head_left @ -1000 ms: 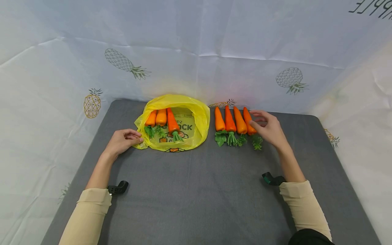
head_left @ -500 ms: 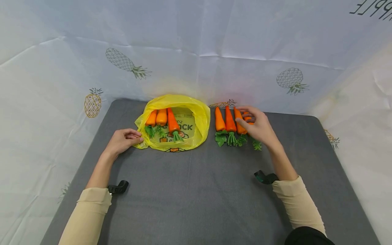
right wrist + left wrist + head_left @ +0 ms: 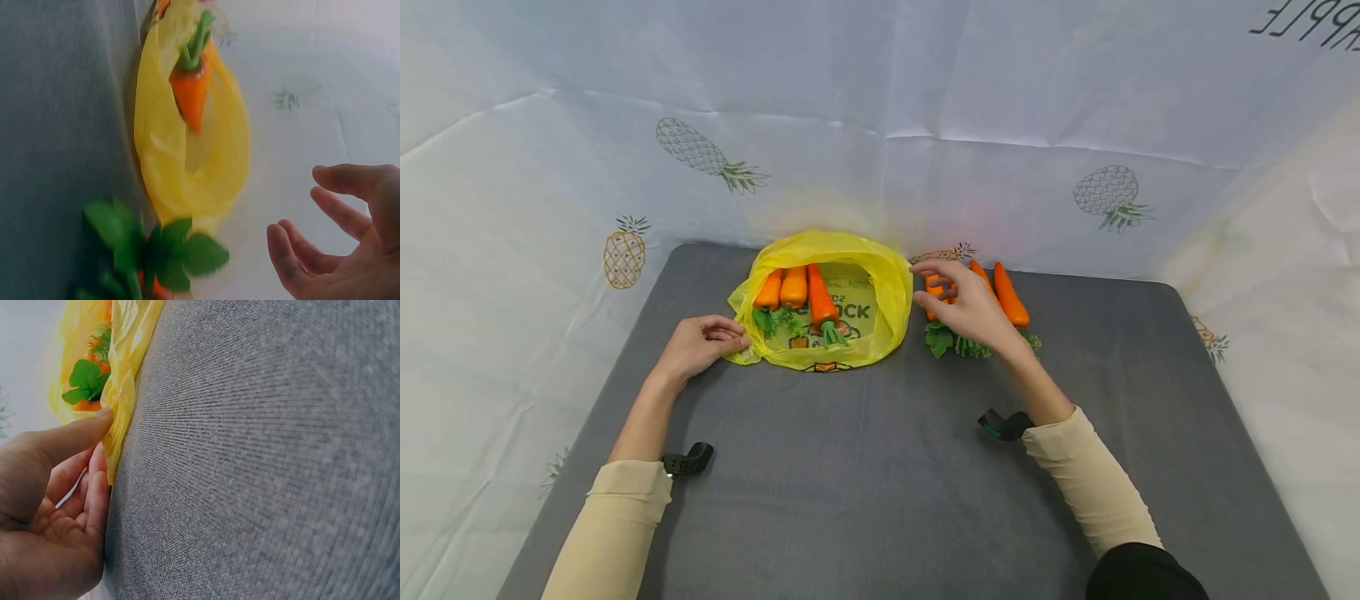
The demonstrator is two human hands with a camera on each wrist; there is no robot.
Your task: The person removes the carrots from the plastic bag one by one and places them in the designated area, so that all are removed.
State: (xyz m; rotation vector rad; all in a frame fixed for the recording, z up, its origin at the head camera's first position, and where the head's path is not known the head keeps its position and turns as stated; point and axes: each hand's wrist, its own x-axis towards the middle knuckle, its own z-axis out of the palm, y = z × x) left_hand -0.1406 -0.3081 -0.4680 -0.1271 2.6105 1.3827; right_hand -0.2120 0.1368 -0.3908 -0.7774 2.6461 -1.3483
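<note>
A yellow plastic bag point(image 3: 891, 304) lies with its mouth spread wide, and 3 orange carrots with green tops are inside, among them a carrot point(image 3: 820, 296) near the middle. My left hand point(image 3: 696, 346) pinches the bag's left edge between thumb and fingers, seen close in the left wrist view. My right hand point(image 3: 966, 304) is over a row of carrots just right of the bag, fingers spread and holding nothing. It hides much of that row; the rightmost carrot point(image 3: 1011, 298) shows beyond it. In the right wrist view, leafy tops point(image 3: 178, 253) sit below the bag.
The carrots and bag lie near the back edge of a grey table point(image 3: 850, 483). A pale curtain point(image 3: 880, 100) with printed pineapples hangs behind it. Both wrists wear black straps with camera mounts. A dark round shape point(image 3: 1146, 575) covers part of the right sleeve.
My right hand has moved left from the rightmost carrot, across the row, to beside the bag's right rim. The left hand and the carrots have stayed put.
</note>
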